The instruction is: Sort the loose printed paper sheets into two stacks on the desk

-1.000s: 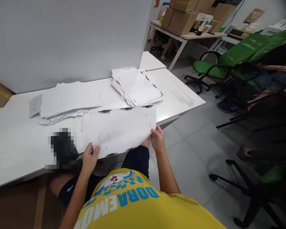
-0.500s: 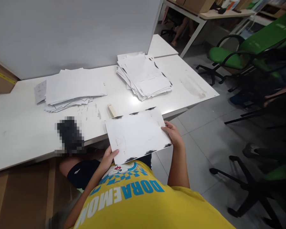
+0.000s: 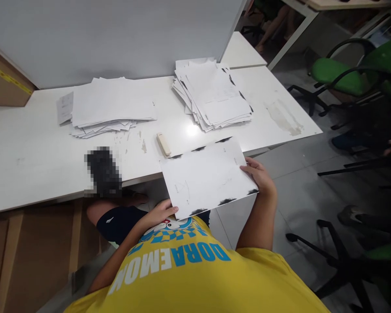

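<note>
A white sheet of paper point(image 3: 208, 180) with black smudges along its two long edges and faint marks is held over the table's front edge. My left hand point(image 3: 161, 213) pinches its lower left corner, thumb on top and fingers mostly hidden beneath. On the right short side, my right hand point(image 3: 259, 174) is closed on the paper, thumb above and fingers behind. Whether it is one sheet or a thin set, I cannot tell. Just beyond its upper left edge lies a narrow cream-coloured stapler point(image 3: 163, 144).
On the white table point(image 3: 26, 148) lie a left paper stack point(image 3: 112, 102) and a right paper stack point(image 3: 217, 93). A blurred-out black object point(image 3: 103, 171) is near the front edge. A grey panel point(image 3: 117, 34) stands behind; a cardboard box point(image 3: 6, 82) is at left, green chairs point(image 3: 339, 76) at right.
My view has shifted, so the table and stacks sit further right and higher. Both hands keep hold of the paper; the left hand's fingers lie flatter at its corner.
</note>
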`<action>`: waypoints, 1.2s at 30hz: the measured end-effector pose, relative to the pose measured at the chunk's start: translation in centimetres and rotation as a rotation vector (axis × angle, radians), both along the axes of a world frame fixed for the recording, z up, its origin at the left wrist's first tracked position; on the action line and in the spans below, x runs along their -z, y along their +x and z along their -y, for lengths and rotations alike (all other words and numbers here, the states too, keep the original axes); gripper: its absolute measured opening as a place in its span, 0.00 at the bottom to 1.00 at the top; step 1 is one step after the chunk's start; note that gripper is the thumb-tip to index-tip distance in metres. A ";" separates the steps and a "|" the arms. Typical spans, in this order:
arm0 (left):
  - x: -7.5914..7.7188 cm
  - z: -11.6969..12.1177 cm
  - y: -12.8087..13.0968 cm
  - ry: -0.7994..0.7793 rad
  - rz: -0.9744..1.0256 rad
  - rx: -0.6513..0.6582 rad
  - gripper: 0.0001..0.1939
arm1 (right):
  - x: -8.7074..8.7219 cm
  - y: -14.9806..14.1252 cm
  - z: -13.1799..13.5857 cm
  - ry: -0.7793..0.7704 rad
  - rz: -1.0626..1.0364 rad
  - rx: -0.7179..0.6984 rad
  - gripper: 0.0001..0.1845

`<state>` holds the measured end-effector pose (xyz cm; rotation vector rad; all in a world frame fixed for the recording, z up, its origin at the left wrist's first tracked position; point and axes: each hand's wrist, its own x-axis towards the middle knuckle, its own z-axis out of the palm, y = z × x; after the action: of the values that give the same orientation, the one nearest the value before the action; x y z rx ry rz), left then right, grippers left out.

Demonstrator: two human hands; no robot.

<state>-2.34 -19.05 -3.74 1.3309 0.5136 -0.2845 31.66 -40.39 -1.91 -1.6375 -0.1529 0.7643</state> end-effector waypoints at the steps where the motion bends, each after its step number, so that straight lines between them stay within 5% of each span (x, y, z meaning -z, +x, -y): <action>1: 0.0 0.0 0.1 -0.003 0.010 -0.006 0.33 | 0.1 0.0 0.0 0.001 -0.002 0.003 0.21; 9: 1.1 0.1 0.0 0.005 0.147 -0.092 0.35 | 1.2 0.3 0.7 0.038 0.010 0.035 0.19; 15: 1.2 -0.1 0.3 0.102 0.188 -0.153 0.25 | 2.1 0.9 0.3 0.031 0.002 0.021 0.19; 18: 0.5 -0.4 -0.1 0.311 0.140 -0.255 0.19 | 2.0 1.2 0.0 0.034 0.018 0.045 0.20; 22: -1.5 -2.5 0.0 0.800 0.273 -0.381 0.14 | 1.6 1.7 -0.6 0.058 0.027 0.025 0.21; 27: -3.0 -7.1 4.5 1.415 0.558 -0.327 0.20 | 1.8 2.6 -2.2 0.085 0.016 -0.052 0.20; 31: -1.5 -9.6 7.2 1.555 0.603 -0.126 0.28 | 2.1 2.9 -3.2 0.109 -0.020 -0.064 0.21; 36: -0.4 -10.1 7.4 1.587 0.628 -0.146 0.32 | 2.1 3.0 -3.7 0.167 -0.055 -0.062 0.20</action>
<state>5.02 -8.92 -3.35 2.7267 0.2226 0.8557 34.69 -36.69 -3.98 -1.4582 -0.2233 0.8210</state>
